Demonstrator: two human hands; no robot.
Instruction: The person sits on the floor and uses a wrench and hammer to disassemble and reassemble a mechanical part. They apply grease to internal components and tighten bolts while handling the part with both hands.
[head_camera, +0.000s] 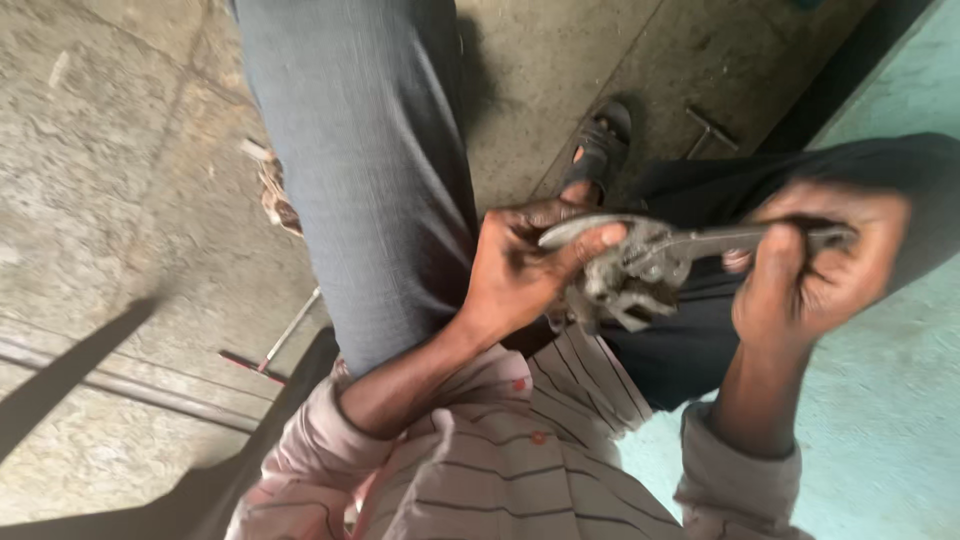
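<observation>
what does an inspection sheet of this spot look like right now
surface: bare, stained concrete floor
job's things: grey metal part gripped by an adjustable wrench
clutter: thin rod and T-handled tool on the floor
grippers: left hand closed on the part; right hand closed on the wrench handle
cables: nothing seen
surroundings: sandalled foot, grey trouser leg, teal surface at right

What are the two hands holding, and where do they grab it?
A grey metal wrench. The right hand grips its handle end; the left hand holds the small metal part at its jaws.
</observation>
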